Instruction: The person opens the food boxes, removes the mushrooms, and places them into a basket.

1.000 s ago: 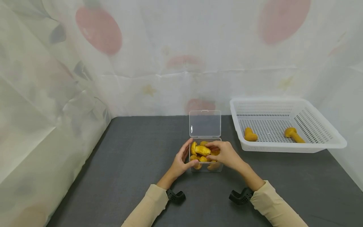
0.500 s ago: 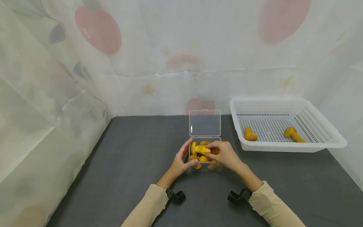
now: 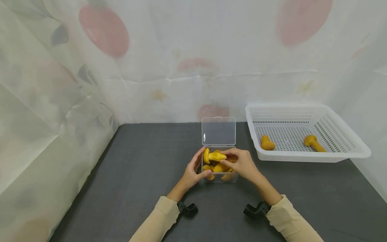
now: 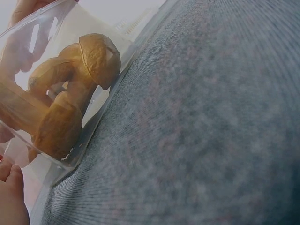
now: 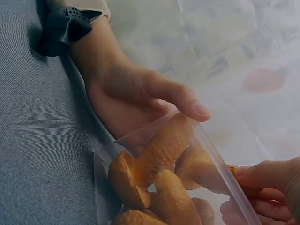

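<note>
In the head view, a clear plastic box (image 3: 222, 178) holds several yellow-brown toy mushrooms, its hinged lid (image 3: 219, 131) standing up at the back. My left hand (image 3: 191, 172) grips the box's left side, thumb over the near rim. My right hand (image 3: 242, 164) reaches over the right part and pinches the stem end of a mushroom (image 3: 216, 156), whose cap points left. Other mushrooms (image 3: 220, 167) lie beneath it. The left wrist view shows mushrooms (image 4: 99, 58) through the box wall. In the right wrist view, the right fingers (image 5: 267, 176) hold the yellow stem at the rim.
A white perforated basket (image 3: 302, 156) stands at the back right, with one mushroom (image 3: 267, 143) at its left and another (image 3: 314, 143) farther right. The dark grey table (image 3: 145, 174) meets a printed curtain (image 3: 181, 80) at the back and left.
The right hand has shifted the top mushroom slightly up and away, so more of the mushrooms beneath shows. The left hand keeps its place on the box.
</note>
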`<state>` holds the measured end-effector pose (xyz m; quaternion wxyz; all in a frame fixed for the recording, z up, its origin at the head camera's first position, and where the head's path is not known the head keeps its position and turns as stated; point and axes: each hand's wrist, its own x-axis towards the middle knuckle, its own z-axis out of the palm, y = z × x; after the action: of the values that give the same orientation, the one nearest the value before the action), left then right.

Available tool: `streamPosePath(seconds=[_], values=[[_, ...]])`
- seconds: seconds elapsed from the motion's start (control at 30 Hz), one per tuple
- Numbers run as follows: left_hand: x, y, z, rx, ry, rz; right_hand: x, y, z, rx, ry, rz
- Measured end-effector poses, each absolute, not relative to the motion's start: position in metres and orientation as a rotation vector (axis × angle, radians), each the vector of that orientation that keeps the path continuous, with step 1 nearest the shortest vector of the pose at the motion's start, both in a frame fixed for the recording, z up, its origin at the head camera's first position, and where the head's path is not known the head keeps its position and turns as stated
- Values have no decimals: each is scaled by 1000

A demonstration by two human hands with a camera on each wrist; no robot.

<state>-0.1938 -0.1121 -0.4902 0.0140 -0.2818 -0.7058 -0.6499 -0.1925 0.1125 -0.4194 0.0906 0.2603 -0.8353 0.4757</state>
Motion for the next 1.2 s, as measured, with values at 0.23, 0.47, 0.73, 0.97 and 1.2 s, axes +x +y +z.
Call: streamPosePath(seconds=[0.23, 0.47, 0.73, 0.97, 1.2], values=[[-194, -112, -491, -875, -2202, -2023, -189, 116, -413, 781, -2485, 1445], [-193, -112, -490, -868, -2213, -2026, -185, 123, -406, 779, -2465, 1467], [-194, -113, -491, -873, -2191, -2033, -182, 128, -401, 778, -2450, 1436], [-193, -113, -491, -865, -2205, -2035, -182, 135, -401, 755, -2445, 1415], [-193, -113, -492, -897, -2186, -2021, -183, 145, -396, 716, -2390, 1450]])
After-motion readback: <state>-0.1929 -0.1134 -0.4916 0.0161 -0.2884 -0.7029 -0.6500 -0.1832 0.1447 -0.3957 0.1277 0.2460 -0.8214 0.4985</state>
